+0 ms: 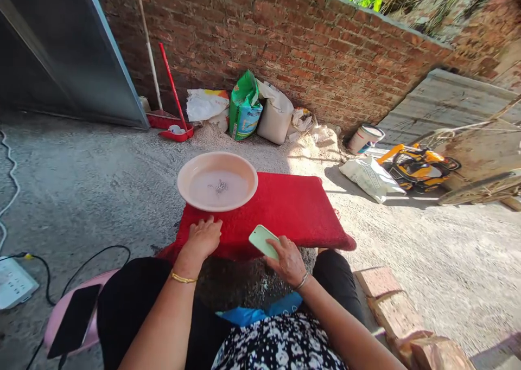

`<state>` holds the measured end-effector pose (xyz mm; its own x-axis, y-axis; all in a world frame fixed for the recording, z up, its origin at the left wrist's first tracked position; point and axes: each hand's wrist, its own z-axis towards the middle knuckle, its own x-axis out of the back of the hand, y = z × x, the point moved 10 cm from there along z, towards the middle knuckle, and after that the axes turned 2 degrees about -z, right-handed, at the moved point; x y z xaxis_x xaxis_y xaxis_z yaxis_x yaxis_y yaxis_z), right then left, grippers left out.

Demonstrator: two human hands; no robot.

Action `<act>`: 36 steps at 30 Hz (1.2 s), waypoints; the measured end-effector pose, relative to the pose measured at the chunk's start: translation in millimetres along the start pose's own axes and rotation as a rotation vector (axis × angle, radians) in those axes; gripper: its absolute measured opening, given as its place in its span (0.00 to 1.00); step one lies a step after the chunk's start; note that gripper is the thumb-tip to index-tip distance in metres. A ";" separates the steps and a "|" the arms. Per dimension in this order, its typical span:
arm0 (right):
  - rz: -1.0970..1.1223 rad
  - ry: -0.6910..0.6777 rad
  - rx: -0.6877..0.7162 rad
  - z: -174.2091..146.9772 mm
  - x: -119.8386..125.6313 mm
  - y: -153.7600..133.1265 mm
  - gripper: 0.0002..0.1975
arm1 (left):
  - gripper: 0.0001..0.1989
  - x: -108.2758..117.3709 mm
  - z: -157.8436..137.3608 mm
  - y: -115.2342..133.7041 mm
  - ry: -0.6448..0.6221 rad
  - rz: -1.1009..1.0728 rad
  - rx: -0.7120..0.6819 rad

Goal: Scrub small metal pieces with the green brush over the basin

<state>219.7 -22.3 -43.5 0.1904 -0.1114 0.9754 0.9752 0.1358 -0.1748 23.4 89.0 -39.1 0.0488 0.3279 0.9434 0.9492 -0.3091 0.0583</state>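
My right hand (287,261) grips a pale green flat piece (262,240) with rounded corners and a small dark hole near one end. Its underside is hidden, so I cannot tell its kind. It is over the front part of a red cloth (291,202) spread on a low support. On the cloth's left front part, my left hand (203,237) rests palm down, fingers stretched and holding nothing. Just beyond it stands a pale pink basin (183,188) of cloudy liquid, with a small dark tangled patch in the middle.
At my left are a pink stool (57,318) bearing a black phone (75,321), and a white power strip (14,283) with cables. Bricks (391,305) lie at my right. Sacks (274,115), a red dustpan (179,134) and a bucket (364,139) line the brick wall.
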 end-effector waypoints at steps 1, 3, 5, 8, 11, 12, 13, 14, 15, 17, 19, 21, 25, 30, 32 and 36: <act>-0.002 0.003 -0.076 -8.9 4.4 30.3 0.21 | 0.21 -0.5 0.1 -0.1 -0.003 0.000 0.000; -0.005 0.024 -0.277 -34.4 17.9 100.5 0.21 | 0.22 -1.2 0.0 -0.6 -0.006 -0.003 0.001; 0.014 0.044 -0.539 -69.3 33.0 172.8 0.23 | 0.22 -1.5 -0.4 -1.7 -0.008 -0.005 0.003; 0.033 0.077 -0.954 -126.3 51.6 252.5 0.27 | 0.22 -2.2 0.0 -4.2 -0.011 0.000 0.004; 0.071 0.151 -1.046 -140.7 59.7 263.3 0.28 | 0.23 -4.7 2.7 -7.0 -0.007 0.005 0.001; 0.096 0.176 -0.976 -131.3 59.2 251.1 0.27 | 0.23 -6.1 4.2 -8.0 -0.004 0.006 0.002; 0.121 0.191 -0.871 -117.0 56.9 231.9 0.26 | 0.23 -7.6 6.0 -9.0 -0.001 0.007 0.005; 0.143 0.199 -0.738 -99.3 53.7 206.1 0.24 | 0.23 -9.2 8.0 -9.8 0.003 0.009 0.007; 0.152 0.183 -0.582 -79.8 48.6 174.8 0.22 | 0.23 -10.5 10.1 -10.3 0.009 0.012 0.010; 0.144 0.132 -0.312 -46.6 36.4 111.0 0.21 | 0.23 -12.4 13.9 -10.6 0.022 0.017 0.014; 0.130 0.101 -0.148 -23.6 27.0 64.3 0.21 | 0.23 -13.2 16.8 -9.9 0.033 0.033 0.015; 0.124 0.090 -0.093 -10.2 21.7 47.4 0.22 | 0.23 -14.3 18.7 -8.0 0.030 0.063 0.005; 0.138 0.070 -0.283 -16.8 22.2 109.6 0.21 | 0.24 -16.0 20.6 -4.6 0.023 0.090 -0.021; 0.068 0.125 -0.867 -95.0 60.6 257.0 0.22 | 0.23 -16.1 20.7 -5.1 0.034 0.081 -0.016; 0.026 0.148 -0.949 -117.6 77.8 284.7 0.19 | 0.22 -15.8 19.5 -4.2 0.033 0.087 -0.018; 0.063 0.178 -0.924 -113.0 78.4 276.4 0.20 | 0.21 -12.5 16.3 -1.3 0.043 0.090 -0.018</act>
<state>516.9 -104.8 -30.6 0.1859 -0.2900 0.9388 0.6509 -0.6794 -0.3387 26.6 99.9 -56.3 0.1194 0.2596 0.9583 0.9359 -0.3517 -0.0214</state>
